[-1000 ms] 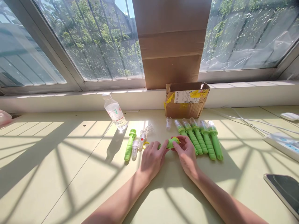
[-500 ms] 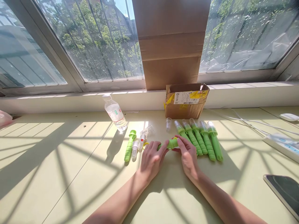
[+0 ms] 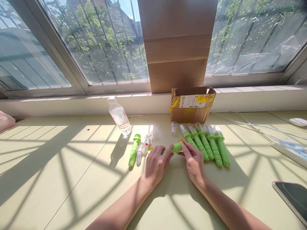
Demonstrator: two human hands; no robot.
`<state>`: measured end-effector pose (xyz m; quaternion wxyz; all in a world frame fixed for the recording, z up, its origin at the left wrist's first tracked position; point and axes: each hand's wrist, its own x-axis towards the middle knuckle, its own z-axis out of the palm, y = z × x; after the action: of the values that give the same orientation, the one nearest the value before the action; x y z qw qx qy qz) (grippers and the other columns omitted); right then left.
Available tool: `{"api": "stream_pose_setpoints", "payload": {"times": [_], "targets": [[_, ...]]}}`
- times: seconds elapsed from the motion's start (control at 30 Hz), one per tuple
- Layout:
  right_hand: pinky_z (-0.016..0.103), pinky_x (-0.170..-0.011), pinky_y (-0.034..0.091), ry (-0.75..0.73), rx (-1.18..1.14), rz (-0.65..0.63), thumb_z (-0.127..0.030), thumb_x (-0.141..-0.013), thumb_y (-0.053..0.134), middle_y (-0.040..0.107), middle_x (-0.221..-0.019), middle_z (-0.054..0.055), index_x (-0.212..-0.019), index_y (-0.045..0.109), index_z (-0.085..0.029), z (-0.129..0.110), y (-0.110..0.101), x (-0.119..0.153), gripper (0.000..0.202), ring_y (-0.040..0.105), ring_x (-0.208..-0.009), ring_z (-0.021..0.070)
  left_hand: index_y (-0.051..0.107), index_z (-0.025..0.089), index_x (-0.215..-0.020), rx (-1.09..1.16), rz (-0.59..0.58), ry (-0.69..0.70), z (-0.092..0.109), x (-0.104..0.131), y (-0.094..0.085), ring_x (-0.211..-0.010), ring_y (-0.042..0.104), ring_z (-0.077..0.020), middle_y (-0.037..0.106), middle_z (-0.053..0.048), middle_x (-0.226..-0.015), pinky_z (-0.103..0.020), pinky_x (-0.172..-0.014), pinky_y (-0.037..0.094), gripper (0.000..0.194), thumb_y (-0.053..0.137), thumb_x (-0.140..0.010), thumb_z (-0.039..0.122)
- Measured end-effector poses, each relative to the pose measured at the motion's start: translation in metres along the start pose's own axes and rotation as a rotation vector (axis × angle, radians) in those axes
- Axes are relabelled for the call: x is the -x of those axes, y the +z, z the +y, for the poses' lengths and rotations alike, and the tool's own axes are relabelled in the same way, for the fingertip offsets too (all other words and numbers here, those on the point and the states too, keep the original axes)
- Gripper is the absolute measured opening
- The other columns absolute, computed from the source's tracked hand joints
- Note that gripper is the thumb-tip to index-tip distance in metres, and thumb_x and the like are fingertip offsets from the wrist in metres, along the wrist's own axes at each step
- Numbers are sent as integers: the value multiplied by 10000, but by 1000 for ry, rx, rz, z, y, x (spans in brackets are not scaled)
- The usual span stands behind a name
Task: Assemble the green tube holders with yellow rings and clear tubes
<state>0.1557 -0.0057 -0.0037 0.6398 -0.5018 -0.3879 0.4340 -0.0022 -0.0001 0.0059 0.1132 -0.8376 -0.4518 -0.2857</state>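
Observation:
My left hand is wrapped round a green ribbed tube lying sideways above the table. At the tube's right end, the fingers of my right hand pinch a small yellow ring. Left of my left hand are another green tube, small clear parts with white tops, a clear cap and a yellow ring. Several green tubes with clear caps lie in a row beyond my right hand. A single clear cap stands before the carton.
An open cardboard box stands by the window ledge. A water bottle is at the back left. On the right are a power strip, white cables and a phone. A pink bag sits at the far left.
The whole view has shifted slightly. Both hands keep nearly the same hold on the green tube and the yellow ring.

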Motion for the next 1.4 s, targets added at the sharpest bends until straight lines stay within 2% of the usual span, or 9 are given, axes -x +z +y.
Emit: {"api": "stream_pose_setpoints", "payload": {"times": [0.2,0.53,0.67,0.93,1.2,1.4], "targets": [[410,-842,573,-27,72,-12,-556,-845,667,672,-1273,87,-1120,741,-241,-2,0,3,425,704,-917,255,588,217,-1294,-11,31,-6,0,0,0,-772,585,-187,650,-60,-891,-287,-643,466,313,449,-1021,280],[440,-881,583,-51,83,-23,-514,-800,737,633,-1337,114,-1113,746,-220,5,2,-1,430,650,-1107,292,599,207,-1286,-9,43,-13,-2,1,2,-771,603,-187,654,-66,-878,-289,-634,480,311,452,-1019,269],[426,-867,589,-66,93,-39,-506,-800,740,628,-1345,115,-1140,736,-219,7,2,-2,445,652,-1114,293,596,197,-1294,-2,40,-16,-2,1,3,-766,605,-188,653,-70,-874,-293,-636,485,321,444,-1021,269],[411,-812,594,-59,128,-15,-489,-803,737,714,-1187,102,-1169,710,-211,5,3,1,460,690,-1008,281,607,193,-1281,-10,28,-50,1,-1,2,-710,592,-181,641,-50,-816,-280,-579,442,319,437,-1021,267],[416,-896,595,-74,121,-45,-477,-811,724,650,-1319,87,-1164,718,-229,2,4,2,432,626,-1173,291,609,221,-1266,-27,-52,-126,3,-1,0,-700,603,-172,644,-44,-802,-262,-549,399,324,396,-1032,288],[408,-813,613,-83,147,-52,-474,-803,733,710,-1170,94,-1196,704,-237,-1,4,4,460,684,-1022,283,603,211,-1255,-16,-53,-138,4,-1,-1,-650,619,-164,663,-41,-778,-272,-499,349,308,403,-1030,273]]}}
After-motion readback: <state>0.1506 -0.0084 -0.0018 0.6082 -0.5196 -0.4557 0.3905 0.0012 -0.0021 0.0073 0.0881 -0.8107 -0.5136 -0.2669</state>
